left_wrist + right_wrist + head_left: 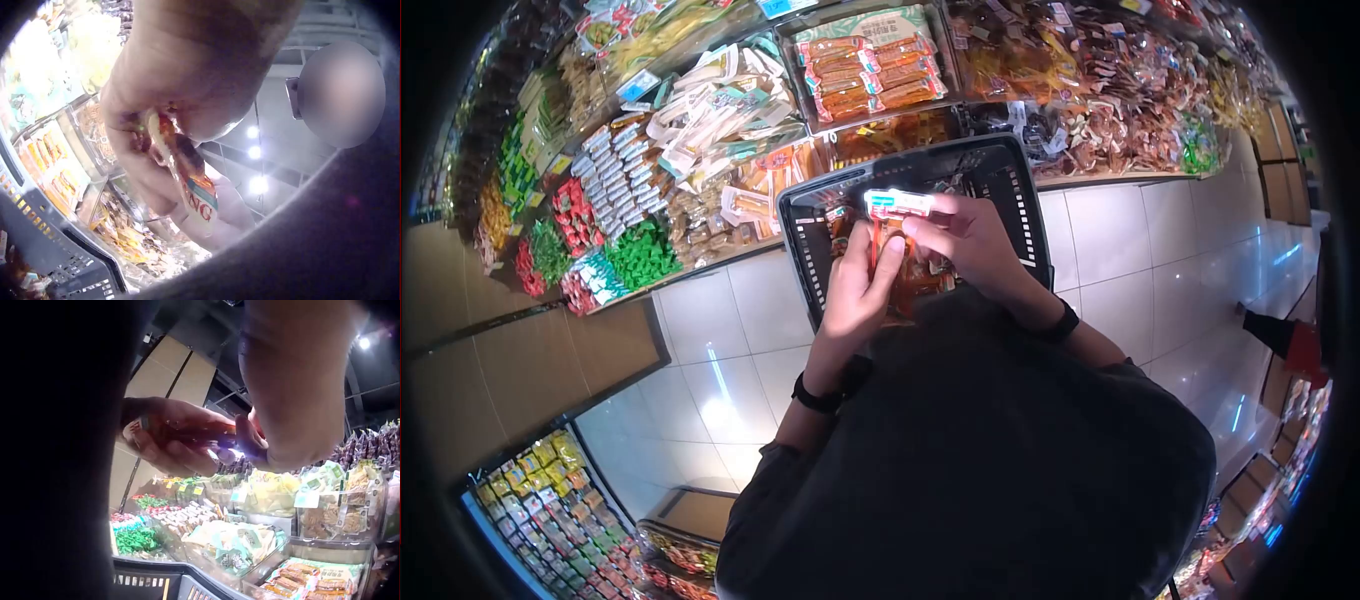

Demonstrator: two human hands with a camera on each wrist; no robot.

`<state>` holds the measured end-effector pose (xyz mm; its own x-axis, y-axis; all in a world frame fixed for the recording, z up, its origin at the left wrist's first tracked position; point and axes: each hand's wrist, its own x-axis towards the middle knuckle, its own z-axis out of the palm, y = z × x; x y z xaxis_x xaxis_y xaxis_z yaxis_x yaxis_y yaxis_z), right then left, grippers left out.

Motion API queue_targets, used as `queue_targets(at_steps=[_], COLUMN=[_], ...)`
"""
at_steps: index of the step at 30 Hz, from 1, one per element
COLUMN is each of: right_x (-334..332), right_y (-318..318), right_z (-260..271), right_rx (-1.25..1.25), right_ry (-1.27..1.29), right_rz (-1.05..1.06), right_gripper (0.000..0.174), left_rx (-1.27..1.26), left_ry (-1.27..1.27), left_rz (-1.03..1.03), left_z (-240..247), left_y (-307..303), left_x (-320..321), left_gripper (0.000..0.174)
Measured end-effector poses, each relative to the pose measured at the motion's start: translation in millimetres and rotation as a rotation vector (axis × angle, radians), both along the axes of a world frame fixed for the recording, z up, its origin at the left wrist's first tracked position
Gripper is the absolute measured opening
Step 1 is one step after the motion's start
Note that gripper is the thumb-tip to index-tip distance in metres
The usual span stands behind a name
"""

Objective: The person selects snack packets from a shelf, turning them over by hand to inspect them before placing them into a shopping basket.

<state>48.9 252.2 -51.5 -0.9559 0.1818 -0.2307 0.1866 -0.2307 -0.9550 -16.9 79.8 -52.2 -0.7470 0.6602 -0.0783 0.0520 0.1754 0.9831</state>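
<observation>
A narrow snack packet (897, 203) with a white, teal and red printed end and a reddish-orange body is held between both hands in the head view. My left hand (855, 290) grips its lower part, thumb along the front. The right hand (975, 245) pinches it near the printed top. In the left wrist view the packet (199, 197) shows large letters on its white end. The right wrist view has the reddish packet (187, 432) lying across the left fingers. Beneath the hands stands a dark shopping basket (798, 235) with several packaged snacks inside, partly covered by the hands.
Beyond the basket, a display holds bins of wrapped snacks, including a box of orange-red sticks (870, 75), white packets (725, 100) and green-wrapped pieces (643, 252). Pale floor tiles (1115, 230) lie on both sides. A person in red and black (1290, 345) is at the far right.
</observation>
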Motion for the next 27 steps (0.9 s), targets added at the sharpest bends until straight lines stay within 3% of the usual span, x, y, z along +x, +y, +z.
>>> queue_targets(at_steps=[2,3,5,6,7,9,12,14,19,21,23,25,27], right_x=[5.9,8.4,13.7,16.7,19.7,19.0,18.9,17.4,18.0,20.2,21.9,21.0,19.9], right_y=[-3.2,-4.9,-6.8,-8.0,-9.8,-18.1,-20.0,-26.2,-30.4,-33.1,-37.0,-36.4,-35.2], right_z=[4.0,8.0,20.8,23.6,26.3,25.4,30.3,24.3,25.2,28.7,27.6,24.3,19.0], right_rx=[-0.059,-0.111,-0.178,-0.175,-0.174,-0.063,-0.032,-0.139,-0.171,-0.206,-0.251,-0.284,-0.431], right_ry=[0.06,0.113,0.154,0.207,0.259,0.296,0.27,0.296,0.298,0.332,0.337,0.344,0.233], right_rz=[-0.024,-0.037,0.02,0.035,0.051,-0.065,0.026,0.066,0.103,0.114,0.072,0.028,0.017], right_gripper=[0.027,0.027,0.028,0.029,0.031,0.036,0.034,0.031,0.028,0.031,0.032,0.033,0.033], left_rx=[-0.108,-0.112,0.271,0.162,0.411,0.799,0.831,0.849,0.888,0.937,0.928,0.4,0.327], left_ry=[0.262,0.271,-0.469,-0.582,-0.721,-1.165,-1.269,-1.32,-1.301,-1.299,-1.229,-0.526,-0.303], left_rz=[0.062,0.056,0.045,-0.001,-0.235,-0.507,-0.549,-0.547,-0.666,-0.699,-0.654,-0.045,0.243], left_z=[-2.7,-5.6,-14.1,16.0,9.3,10.0,10.7,8.3,6.1,9.7,21.0,33.9,30.6], left_y=[0.5,-1.1,-7.6,-6.9,-11.5,-12.3,-15.8,-18.0,-22.3,-22.3,-19.4,-15.0,-8.5], left_x=[3.6,5.2,5.9,3.2,-3.3,-7.7,-5.1,-2.0,-0.1,1.6,4.1,8.4,16.5], left_gripper=[0.032,0.032,0.041,0.047,0.049,0.049,0.053,0.054,0.054,0.062,0.056,0.038,0.019])
